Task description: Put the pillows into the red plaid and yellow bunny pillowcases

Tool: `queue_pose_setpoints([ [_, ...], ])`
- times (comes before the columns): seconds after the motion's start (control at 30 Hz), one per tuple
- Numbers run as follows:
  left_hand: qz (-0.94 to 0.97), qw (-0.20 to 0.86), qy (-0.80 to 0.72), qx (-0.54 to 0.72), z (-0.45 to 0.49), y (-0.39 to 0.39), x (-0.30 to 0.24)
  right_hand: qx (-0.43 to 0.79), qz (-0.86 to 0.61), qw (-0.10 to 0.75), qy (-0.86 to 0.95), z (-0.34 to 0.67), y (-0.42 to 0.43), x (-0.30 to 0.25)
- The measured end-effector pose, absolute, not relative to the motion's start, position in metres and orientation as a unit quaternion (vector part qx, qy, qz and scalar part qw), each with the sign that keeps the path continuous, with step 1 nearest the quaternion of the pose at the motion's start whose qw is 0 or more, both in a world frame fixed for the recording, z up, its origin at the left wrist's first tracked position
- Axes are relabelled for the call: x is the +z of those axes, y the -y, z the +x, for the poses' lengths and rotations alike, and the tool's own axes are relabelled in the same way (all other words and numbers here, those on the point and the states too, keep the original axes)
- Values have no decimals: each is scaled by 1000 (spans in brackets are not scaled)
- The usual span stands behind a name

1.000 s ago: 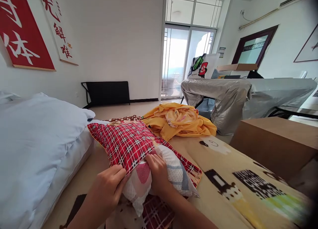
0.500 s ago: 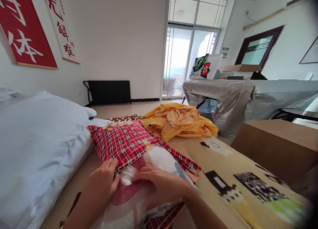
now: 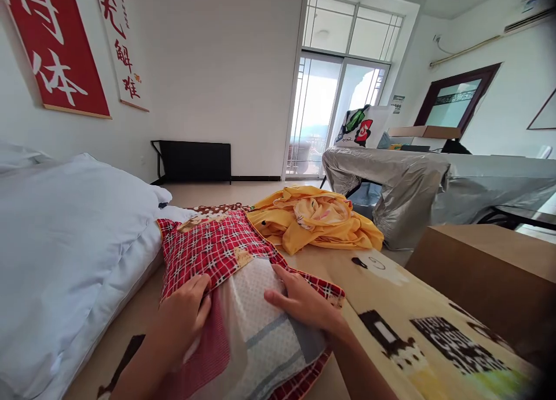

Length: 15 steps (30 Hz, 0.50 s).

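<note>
- We see our left hand [image 3: 185, 310] between 7 and 8 o'clock, its grip pinching the near edge of the red plaid cover [image 3: 217, 243], with fingers on top.
- Our right hand [image 3: 299, 298] lies between 5 and 6 o'clock, palm down on the patchwork pillow [image 3: 260, 319]; its grip is spread, thumb well apart from the fingers.
- The patchwork pillow sits at 6 o'clock, in white, pink and grey. Its far end runs under the upper layer of the red plaid cover, and more plaid shows beneath it toward 5 o'clock.
- The red plaid cover spreads toward 8 o'clock on a beige blanket [image 3: 339, 261] printed with dark and coloured figures.
- At 2 o'clock from the cover, we find a yellow cloth [image 3: 313, 220] heaped in folds, resting on the blanket.
- Plump white bedding [image 3: 78, 232] fills 9 o'clock, just beside the cover.
- Between 3 and 4 o'clock stands a cardboard box [image 3: 486, 261].
- Behind it, at 3 o'clock, a counter [image 3: 391, 174] wears silver sheeting and carries a printed white bag [image 3: 365, 125].
- Farther off, we have a sliding glass door [image 3: 321, 116] at 1 o'clock and 2 wall scrolls [image 3: 69, 58] at 10 o'clock.
</note>
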State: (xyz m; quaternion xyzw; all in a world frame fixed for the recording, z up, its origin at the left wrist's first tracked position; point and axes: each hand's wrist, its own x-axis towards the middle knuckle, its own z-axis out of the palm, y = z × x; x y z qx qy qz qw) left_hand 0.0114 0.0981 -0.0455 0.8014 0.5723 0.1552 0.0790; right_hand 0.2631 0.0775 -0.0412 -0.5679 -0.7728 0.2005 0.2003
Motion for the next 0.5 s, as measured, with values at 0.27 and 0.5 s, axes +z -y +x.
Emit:
queue_pose_setpoints([
  [0.27,783,46,-519,341,-7,-118,-61,110,-383,241,885,221,-34,-50],
  [0.5,808,32,-403,428,5,-93,-43,-105,-296,252,915,203,-35,-67],
])
